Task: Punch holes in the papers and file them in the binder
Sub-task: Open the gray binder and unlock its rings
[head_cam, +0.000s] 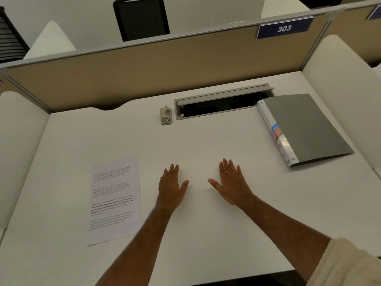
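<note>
A: We begin with the papers (114, 200), a printed stack lying flat at the lower left of the frame, its long edge running away from us. Why there?

B: We judge it a staging spot: within reach of the left hand (171, 186), apart from everything else, so that it can be squared before punching.

A: And the hole punch (166, 116)?

B: Upper centre, standing just beside the left end of the grey cable tray (222, 102) let into the surface (206, 141). It is well apart from the papers, untouched.

A: The binder (303, 129)?

B: Right of centre, closed, spine label toward the middle, one corner overlapping the tray's right end. We take it as parked until the sheets are punched.

A: The hands?

B: Both lie palm down, fingers spread, thumbs turned inward, on bare surface between papers and binder. The right hand (232, 182) holds nothing; neither does the left.

A: So no step has begun?

B: We judge so. Beyond, a tan partition (144, 75) bears a plate numbered 303 (284, 28).
</note>
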The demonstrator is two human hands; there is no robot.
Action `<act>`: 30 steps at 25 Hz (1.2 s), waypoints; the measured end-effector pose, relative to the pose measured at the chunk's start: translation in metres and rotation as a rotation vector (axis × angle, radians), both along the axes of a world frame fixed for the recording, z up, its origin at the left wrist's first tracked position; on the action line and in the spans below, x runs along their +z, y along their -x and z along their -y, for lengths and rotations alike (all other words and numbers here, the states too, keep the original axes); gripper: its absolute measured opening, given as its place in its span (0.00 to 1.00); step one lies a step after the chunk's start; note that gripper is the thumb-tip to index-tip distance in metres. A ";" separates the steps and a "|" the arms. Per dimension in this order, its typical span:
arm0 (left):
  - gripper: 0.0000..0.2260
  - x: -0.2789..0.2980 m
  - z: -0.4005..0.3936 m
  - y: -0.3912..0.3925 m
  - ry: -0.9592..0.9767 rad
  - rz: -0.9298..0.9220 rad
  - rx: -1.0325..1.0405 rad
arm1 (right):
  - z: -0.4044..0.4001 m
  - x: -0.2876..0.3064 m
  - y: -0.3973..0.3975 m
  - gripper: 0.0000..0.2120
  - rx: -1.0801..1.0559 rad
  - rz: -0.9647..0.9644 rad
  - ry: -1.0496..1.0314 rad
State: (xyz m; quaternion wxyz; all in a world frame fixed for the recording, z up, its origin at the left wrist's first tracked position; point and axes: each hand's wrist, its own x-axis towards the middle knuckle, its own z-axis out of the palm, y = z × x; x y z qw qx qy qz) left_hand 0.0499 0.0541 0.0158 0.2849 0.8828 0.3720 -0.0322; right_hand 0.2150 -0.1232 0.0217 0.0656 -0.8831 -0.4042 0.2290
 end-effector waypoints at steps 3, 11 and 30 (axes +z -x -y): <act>0.33 -0.002 0.022 -0.020 0.060 0.007 -0.052 | 0.026 -0.005 -0.019 0.58 -0.049 0.018 0.014; 0.34 -0.009 0.081 -0.062 0.065 -0.050 -0.179 | 0.095 -0.017 -0.053 0.59 -0.131 0.033 0.012; 0.33 -0.019 0.152 -0.127 -0.017 -0.060 -0.358 | 0.179 0.004 -0.139 0.22 -1.164 -0.432 -0.700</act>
